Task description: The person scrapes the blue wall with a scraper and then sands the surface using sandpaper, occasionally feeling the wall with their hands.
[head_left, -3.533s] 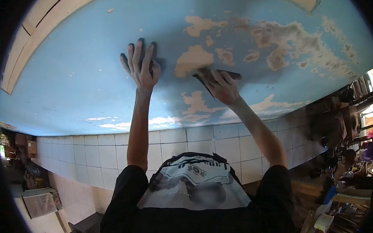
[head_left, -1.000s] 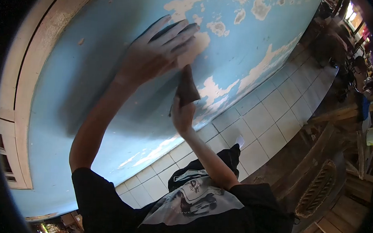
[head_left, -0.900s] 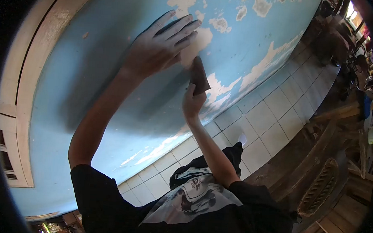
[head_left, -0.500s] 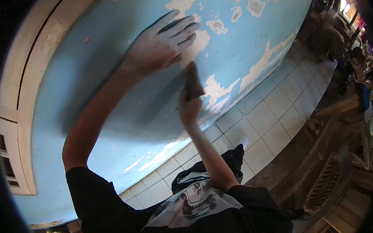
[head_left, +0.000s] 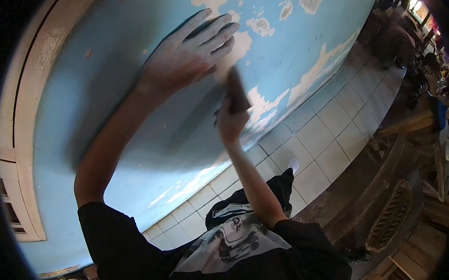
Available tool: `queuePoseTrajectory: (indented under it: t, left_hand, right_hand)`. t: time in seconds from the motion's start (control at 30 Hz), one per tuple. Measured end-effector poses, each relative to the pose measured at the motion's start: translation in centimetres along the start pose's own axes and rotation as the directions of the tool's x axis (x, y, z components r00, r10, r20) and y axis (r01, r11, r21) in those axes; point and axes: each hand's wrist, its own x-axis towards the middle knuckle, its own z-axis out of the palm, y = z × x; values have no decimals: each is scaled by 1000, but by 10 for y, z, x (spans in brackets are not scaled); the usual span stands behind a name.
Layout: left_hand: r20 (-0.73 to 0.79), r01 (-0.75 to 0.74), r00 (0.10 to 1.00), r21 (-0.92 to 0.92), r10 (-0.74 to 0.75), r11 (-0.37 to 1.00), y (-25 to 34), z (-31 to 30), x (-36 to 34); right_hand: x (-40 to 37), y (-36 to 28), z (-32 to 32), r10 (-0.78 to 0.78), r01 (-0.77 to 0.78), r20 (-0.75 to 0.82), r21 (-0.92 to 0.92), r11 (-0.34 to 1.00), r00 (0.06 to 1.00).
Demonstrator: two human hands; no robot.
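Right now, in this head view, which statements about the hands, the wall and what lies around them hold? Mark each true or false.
1. The right hand grips a dark flat sheet. True.
2. The left hand holds that sheet too. False: it is spread open over the blue wall.
3. Paint covers the wall without a gap. False: pale patches break the blue.
4. Tiled floor runs beside the wall. True.
5. The person's sleeves are white. False: both sleeves are black.

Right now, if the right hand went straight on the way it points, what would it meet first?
Probably the left hand: the right hand, holding a brown sheet, points across a pale wall patch towards the left fingers. Depth is unclear, so it might pass over them.
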Motion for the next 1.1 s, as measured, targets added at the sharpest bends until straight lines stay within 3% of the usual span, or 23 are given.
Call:
queuePoseTrajectory:
  t: [0.03,0.07,0.1,0.13,0.17,0.2,0.23,0.27,0.37,0.4,0.43,0.47,0.53,0.57,0.6,0.67,0.73,0.8,0.83,0.9,1.03,1.1]
  left_hand:
    - [-47,12,999,12,-12,1000,0,4,-1]
    - [-95,26,995,25,-23,999,0,6,-1]
    - [-95,27,995,25,-24,999,0,5,-2]
    - [-80,24,997,27,-21,999,-1,2,0]
    - [-64,15,998,25,-14,1000,-1,0,1]
    - [-65,11,998,23,-9,1000,-1,0,2]
    - [-74,19,997,7,-18,1000,0,0,0]
    - [-85,30,996,-2,-31,1000,-1,0,-1]
    - [3,27,1000,-54,-27,998,-1,-4,1]
    - [-1,24,1000,-49,-24,999,-2,-3,3]
    - [-5,23,1000,-35,-23,999,-2,-1,1]
    - [-6,22,1000,-25,-22,999,0,0,0]
    - [-8,22,1000,-40,-23,999,0,1,-1]
    - [-15,24,1000,-52,-25,998,0,0,-1]
    - [-15,25,1000,-46,-26,999,0,0,-1]
    - [-43,20,999,22,-19,1000,0,0,1]
    - [-60,16,998,28,-14,999,0,0,0]
    - [-76,22,997,35,-20,999,1,2,-1]
    - [-54,27,998,14,-27,1000,1,3,-1]
    - [-35,33,999,-4,-33,999,1,3,0]
    - [-5,40,999,-47,-40,998,2,1,-1]
    - [-9,39,999,-21,-39,999,0,2,-1]
  right_hand:
    - [2,4,-1,330,-328,-7,80,941,944]
    - [2,7,-1,621,-615,13,156,773,783]
    - [-13,16,12,452,-438,-132,122,891,882]
    - [-5,22,15,444,-430,-132,123,894,886]
    - [5,29,18,-43,24,-207,-95,995,977]
    - [11,26,19,-518,451,-166,-321,833,839]
    - [1,18,7,321,-301,-165,136,944,932]
    - [10,16,-1,452,-440,-51,155,884,890]
    - [3,2,6,406,-393,-70,149,907,911]
    - [4,0,5,131,-131,-62,12,991,989]
    - [2,-2,3,-142,139,-16,-122,983,990]
    - [7,1,1,-132,129,-19,-125,984,991]
    - [24,9,0,94,-78,-60,234,969,994]
    - [16,14,4,201,-193,-49,142,971,978]
    - [13,8,3,199,-190,-48,147,971,979]
    - [4,-10,0,-32,32,43,-22,999,999]
    - [-3,4,-5,21,-20,85,-15,1000,996]
    - [4,12,-17,-19,77,170,-342,937,985]
    - [2,8,-16,-15,73,170,-338,938,985]
    - [-1,-4,-16,0,117,186,-619,776,982]
    - [-14,-3,-3,26,96,188,-610,787,982]
    - [0,1,-5,-69,134,161,-441,887,985]
